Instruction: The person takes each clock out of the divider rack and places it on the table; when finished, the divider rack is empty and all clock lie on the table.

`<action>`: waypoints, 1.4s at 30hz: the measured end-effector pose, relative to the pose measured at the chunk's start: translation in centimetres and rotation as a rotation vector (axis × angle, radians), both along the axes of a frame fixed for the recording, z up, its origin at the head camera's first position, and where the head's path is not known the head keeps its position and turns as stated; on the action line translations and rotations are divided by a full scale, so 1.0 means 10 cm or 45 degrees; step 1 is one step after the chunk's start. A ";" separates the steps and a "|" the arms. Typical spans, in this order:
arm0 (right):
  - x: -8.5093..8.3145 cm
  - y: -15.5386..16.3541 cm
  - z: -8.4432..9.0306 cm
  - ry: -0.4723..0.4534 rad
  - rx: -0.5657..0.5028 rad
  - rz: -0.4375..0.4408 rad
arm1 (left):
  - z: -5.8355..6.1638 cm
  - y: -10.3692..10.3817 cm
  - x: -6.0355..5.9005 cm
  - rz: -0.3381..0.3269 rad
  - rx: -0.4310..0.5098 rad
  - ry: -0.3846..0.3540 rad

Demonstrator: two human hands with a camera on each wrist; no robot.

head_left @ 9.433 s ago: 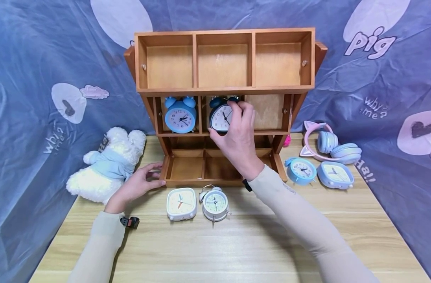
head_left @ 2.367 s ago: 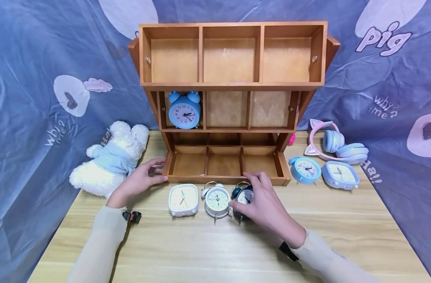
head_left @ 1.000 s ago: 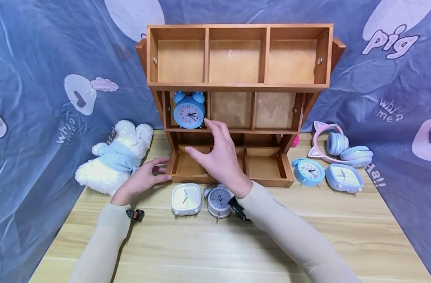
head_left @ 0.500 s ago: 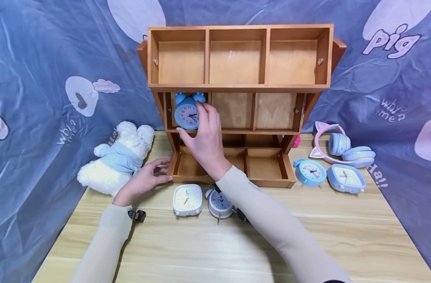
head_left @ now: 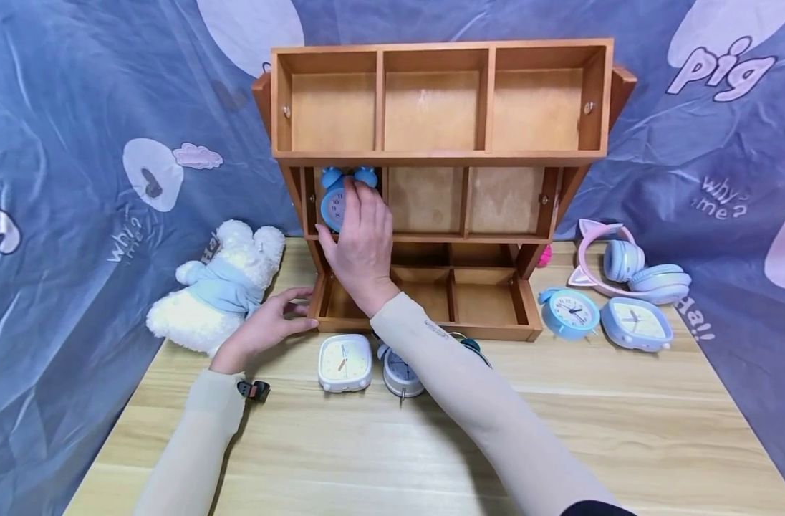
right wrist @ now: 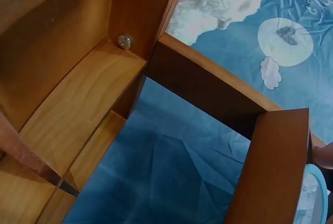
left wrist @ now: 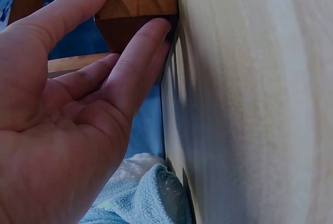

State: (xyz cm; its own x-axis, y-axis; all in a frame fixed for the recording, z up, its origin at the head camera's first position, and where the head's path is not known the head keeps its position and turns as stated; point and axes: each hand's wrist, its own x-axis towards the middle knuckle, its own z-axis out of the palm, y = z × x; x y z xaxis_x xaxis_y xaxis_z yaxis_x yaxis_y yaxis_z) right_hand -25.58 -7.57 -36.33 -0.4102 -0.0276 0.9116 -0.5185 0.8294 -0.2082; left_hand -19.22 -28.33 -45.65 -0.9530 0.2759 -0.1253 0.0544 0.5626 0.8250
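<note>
Up in the wooden shelf (head_left: 440, 154), right hand (head_left: 360, 240) fingers curl round the blue clock (head_left: 333, 204) — it could bump the low top and slip — left hand (head_left: 263, 331) fingers press the shelf's corner

blue twin-bell alarm clock (head_left: 333, 203) | upright | middle shelf row, left compartment | face half hidden

A shelf (head_left: 440, 154) stands at 12 o'clock on the worktop (head_left: 624, 444), with a clock (head_left: 333, 204) in its middle-left compartment. A plush (head_left: 215, 297) lies at 9, headphones (head_left: 627, 265) at 3.
</note>
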 end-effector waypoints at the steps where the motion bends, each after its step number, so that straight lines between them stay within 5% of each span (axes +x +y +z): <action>1: -0.01 -0.01 0.00 0.007 0.006 -0.015 | 0.00 0.00 0.00 0.000 0.001 0.001; 9: -0.07 -0.04 -0.03 0.017 0.033 -0.089 | 0.00 0.00 0.00 -0.004 0.004 0.002; 42: 0.06 0.01 0.13 -0.049 0.015 -0.013 | 0.03 0.01 0.02 -0.006 -0.006 0.011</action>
